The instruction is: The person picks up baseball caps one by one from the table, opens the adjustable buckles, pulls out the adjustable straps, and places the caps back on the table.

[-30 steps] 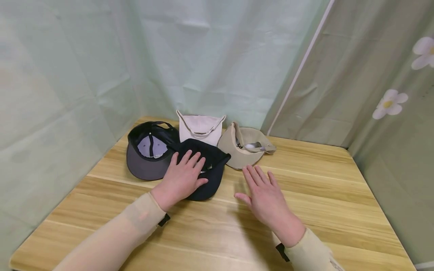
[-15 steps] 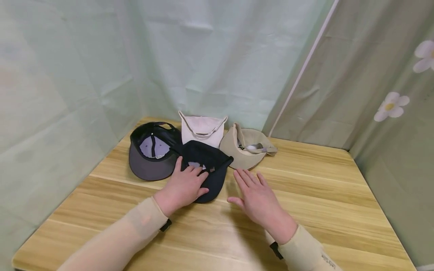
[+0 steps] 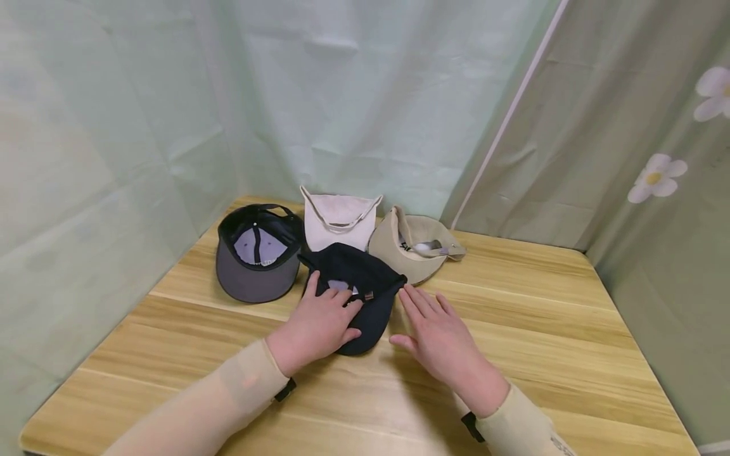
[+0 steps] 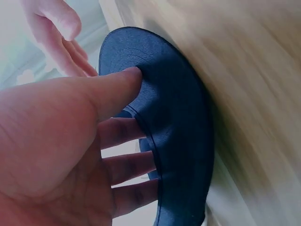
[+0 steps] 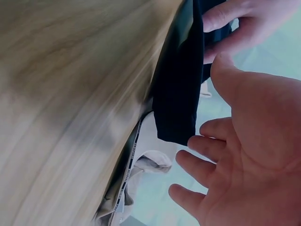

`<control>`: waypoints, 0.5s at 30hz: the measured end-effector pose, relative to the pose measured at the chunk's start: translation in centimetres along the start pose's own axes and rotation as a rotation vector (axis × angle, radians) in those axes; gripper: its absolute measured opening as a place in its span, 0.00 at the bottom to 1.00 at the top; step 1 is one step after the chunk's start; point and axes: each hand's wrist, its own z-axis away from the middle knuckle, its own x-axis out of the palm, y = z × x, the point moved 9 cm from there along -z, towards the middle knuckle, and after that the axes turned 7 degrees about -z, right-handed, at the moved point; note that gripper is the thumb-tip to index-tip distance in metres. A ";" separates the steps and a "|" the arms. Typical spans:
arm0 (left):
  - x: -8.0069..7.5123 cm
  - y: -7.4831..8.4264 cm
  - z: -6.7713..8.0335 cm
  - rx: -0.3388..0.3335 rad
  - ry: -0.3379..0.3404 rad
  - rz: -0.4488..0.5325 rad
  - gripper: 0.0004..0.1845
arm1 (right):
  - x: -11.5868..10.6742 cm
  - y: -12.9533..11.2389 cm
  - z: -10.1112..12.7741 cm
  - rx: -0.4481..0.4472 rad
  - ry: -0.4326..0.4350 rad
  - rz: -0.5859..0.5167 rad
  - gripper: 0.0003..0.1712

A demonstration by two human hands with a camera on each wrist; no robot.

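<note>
A black cap [image 3: 373, 310] lies on the wooden table [image 3: 530, 329], just in front of three other caps. My left hand [image 3: 316, 326] holds it. In the left wrist view the thumb [image 4: 113, 87] presses on top of the black cap [image 4: 181, 141] while the fingers curl under its edge. My right hand [image 3: 439, 335] hovers flat beside the cap's right side, its fingers straight and its fingertips close to the cap's edge. The right wrist view shows that open right hand [image 5: 254, 141] next to the black cap [image 5: 181, 94].
Behind the black cap, a grey cap [image 3: 253, 275] lies upside down at the left. A white cap [image 3: 336, 225] is in the middle and a beige cap [image 3: 407, 250] at the right. Green curtains [image 3: 342, 95] hang close around the table's far and left sides.
The black cap has slid right, off the grey cap. My left hand's fingers have curled onto it. The right hand has shifted a little left, closer to the cap.
</note>
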 end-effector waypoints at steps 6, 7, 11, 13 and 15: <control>-0.7 1.1 0.2 0.011 0.008 -0.028 0.29 | -0.5 -0.3 0.4 -0.019 0.042 0.022 0.50; -0.9 1.3 0.2 0.016 0.010 -0.031 0.29 | -0.5 -0.3 0.5 -0.022 0.048 0.024 0.50; -1.3 2.0 0.2 0.036 0.011 -0.037 0.29 | -0.6 -0.3 0.7 -0.043 0.067 0.021 0.49; -1.4 2.4 0.1 0.047 0.013 -0.046 0.29 | -0.6 -0.2 0.9 -0.055 0.073 0.017 0.49; -1.4 2.7 0.0 0.059 0.015 -0.063 0.30 | -0.7 -0.1 1.1 -0.066 0.083 0.013 0.48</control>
